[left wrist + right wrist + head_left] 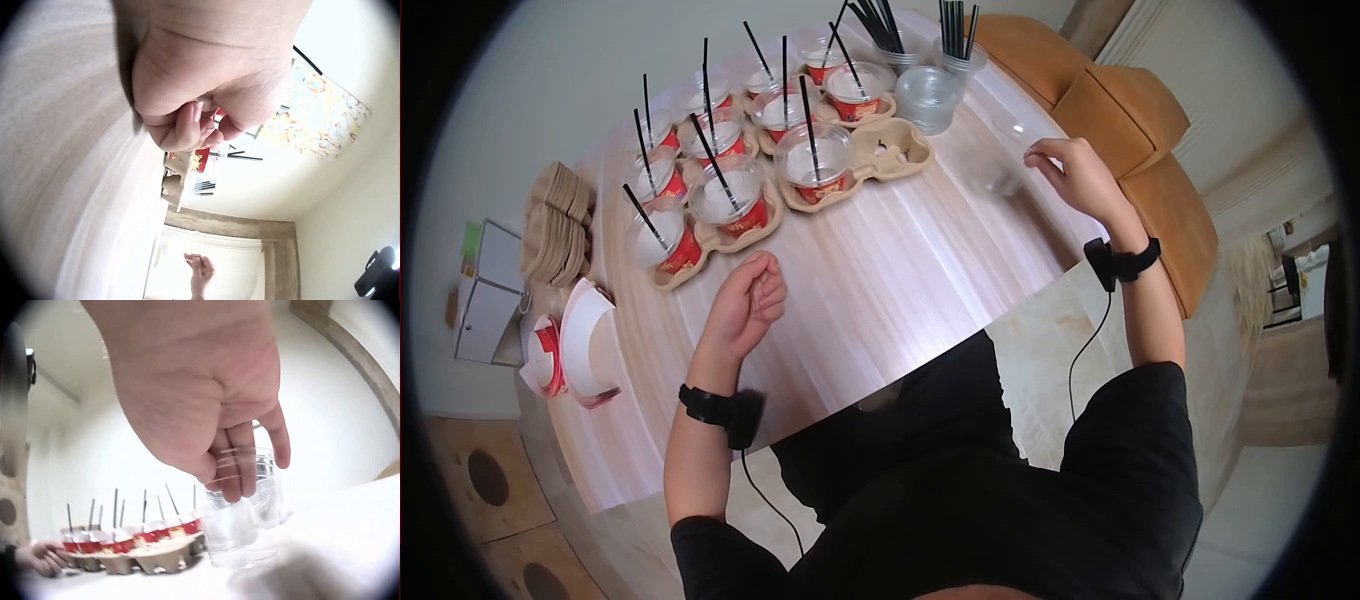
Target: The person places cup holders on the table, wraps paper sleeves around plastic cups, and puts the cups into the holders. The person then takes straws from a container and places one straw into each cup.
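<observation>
"Clear plastic stack [928, 100], round-walled: where is it?"

"Near the pale wood-grain table [900, 300]'s far right corner, beside the brown moulded-pulp carrier [912, 166]'s cupless end"

"And the hands?"

"Right hand [1082, 183]: fingers bent towards the thumb, but blur hides whether they pinch anything. Left hand [747, 303]: loosely curled, nothing visible in it, near the red cups with black straws [748, 218]"

"Your reading?"

"Handling clear plastic seems the step in hand; I'd judge the next move calls for a light, sure rim hold, clear of the straws"
</observation>
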The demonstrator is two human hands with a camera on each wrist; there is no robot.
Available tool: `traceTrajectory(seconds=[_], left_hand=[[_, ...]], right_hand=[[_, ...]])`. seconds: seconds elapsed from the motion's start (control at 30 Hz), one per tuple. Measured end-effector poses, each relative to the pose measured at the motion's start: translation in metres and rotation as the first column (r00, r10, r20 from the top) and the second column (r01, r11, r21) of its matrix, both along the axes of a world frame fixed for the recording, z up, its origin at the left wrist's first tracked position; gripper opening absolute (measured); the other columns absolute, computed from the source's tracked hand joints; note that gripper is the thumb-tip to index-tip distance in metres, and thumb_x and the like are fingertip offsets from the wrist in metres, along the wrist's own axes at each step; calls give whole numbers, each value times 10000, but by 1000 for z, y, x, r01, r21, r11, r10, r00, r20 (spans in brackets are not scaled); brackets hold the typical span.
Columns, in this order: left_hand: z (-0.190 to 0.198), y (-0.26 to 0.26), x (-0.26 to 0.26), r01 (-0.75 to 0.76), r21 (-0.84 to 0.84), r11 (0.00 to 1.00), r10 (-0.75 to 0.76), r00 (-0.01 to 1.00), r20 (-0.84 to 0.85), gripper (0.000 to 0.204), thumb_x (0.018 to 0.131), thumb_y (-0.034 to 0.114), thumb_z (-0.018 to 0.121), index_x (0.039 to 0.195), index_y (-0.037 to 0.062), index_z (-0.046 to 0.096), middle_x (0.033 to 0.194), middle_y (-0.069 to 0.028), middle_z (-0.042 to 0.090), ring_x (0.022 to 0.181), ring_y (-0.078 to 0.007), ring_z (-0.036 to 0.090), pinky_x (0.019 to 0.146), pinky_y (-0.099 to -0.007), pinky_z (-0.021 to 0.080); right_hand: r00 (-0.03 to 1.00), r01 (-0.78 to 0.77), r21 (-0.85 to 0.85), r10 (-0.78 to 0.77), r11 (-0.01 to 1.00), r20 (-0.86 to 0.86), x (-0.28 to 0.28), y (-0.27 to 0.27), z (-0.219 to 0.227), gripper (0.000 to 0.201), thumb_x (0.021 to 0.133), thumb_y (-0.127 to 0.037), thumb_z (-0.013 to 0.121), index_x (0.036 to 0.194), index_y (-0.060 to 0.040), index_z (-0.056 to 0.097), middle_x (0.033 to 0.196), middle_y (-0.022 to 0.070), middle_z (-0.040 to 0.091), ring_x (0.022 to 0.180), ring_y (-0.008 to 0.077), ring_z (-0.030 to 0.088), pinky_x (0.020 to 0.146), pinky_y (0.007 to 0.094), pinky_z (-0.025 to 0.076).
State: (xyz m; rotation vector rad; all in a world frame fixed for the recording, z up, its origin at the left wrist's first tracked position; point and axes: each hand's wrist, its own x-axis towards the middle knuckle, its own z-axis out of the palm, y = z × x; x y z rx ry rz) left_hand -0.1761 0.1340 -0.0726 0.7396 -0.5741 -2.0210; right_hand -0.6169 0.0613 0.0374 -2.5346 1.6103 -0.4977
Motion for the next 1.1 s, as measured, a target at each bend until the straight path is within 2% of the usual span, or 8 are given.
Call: traceTrajectory(seconds=[0.17, 0.27, 0.53, 0.6, 0.73, 0.8, 0.9, 1.1], left_hand=[[-5, 3, 1, 113, -159, 981, -106, 993, 56, 199, 961, 272, 490, 1016, 84, 524, 783, 9, 520, 631, -52, 443, 536, -186, 347], [-1, 5, -7, 256, -356, 899, -161, 948, 275, 769, 790, 291, 699, 1420, 92, 306, 1306, -99, 503, 1177, -198, 503, 933, -304, 412], [4, 14, -13, 339, -564, 753, -143, 921, 362, 1034, 700, 149, 777, 1496, 145, 118, 1377, -139, 431, 1266, -257, 442, 1024, -417, 381], [5, 12, -9, 260, -360, 896, -222, 964, 146, 981, 739, 292, 758, 1486, 119, 147, 1299, -155, 492, 1162, -257, 534, 966, -412, 438], [9, 11, -8, 164, -386, 908, -71, 967, 245, 1124, 662, 628, 744, 1466, 72, 190, 1207, -138, 555, 1044, -254, 596, 883, -399, 492], [6, 9, -6, 97, -460, 883, -24, 986, 162, 1107, 676, 619, 740, 1466, 67, 196, 1202, -137, 555, 1044, -254, 594, 864, -383, 504], [7, 9, -7, 97, -451, 887, -33, 989, 147, 1123, 669, 615, 748, 1470, 66, 186, 1207, -135, 553, 1046, -252, 594, 873, -380, 501], [5, 9, -5, 137, -438, 889, -75, 985, 155, 1120, 679, 583, 760, 1478, 71, 165, 1224, -133, 545, 1067, -251, 587, 904, -375, 490]], right_hand=[[832, -429, 42, 376, 902, 407, 69, 24, 3, 140, 870, -133, 647, 877, 4, 676, 818, 108, 686, 729, 211, 634, 656, 303, 477], [687, -629, 44, 529, 776, 499, 123, 41, -7, 107, 837, -111, 680, 848, -5, 672, 805, 130, 673, 749, 274, 645, 685, 340, 503], [447, -828, -1, 660, 561, 604, 192, 61, -24, 156, 825, -119, 695, 921, 0, 664, 916, 140, 671, 872, 299, 642, 769, 352, 505], [453, -779, -51, 616, 625, 645, 184, 49, -21, 218, 849, -146, 673, 1016, -5, 659, 942, 154, 675, 864, 266, 657, 744, 334, 506], [812, -165, -150, 220, 975, 540, 143, -19, -14, 218, 868, -134, 607, 1033, 2, 646, 985, 158, 665, 908, 277, 644, 807, 338, 496], [945, -88, -406, 206, 910, 256, 108, -80, -33, 234, 821, -112, 624, 1030, -6, 639, 1064, 158, 641, 990, 315, 615, 860, 362, 492], [997, -56, -386, 35, 921, -62, 70, -126, -62, 263, 781, -101, 635, 1031, -18, 631, 1151, 160, 602, 1069, 353, 566, 886, 398, 481], [996, -68, -274, 50, 959, -73, 68, -139, -64, 102, 739, -68, 619, 824, -15, 601, 991, 161, 602, 928, 362, 585, 809, 419, 487]])
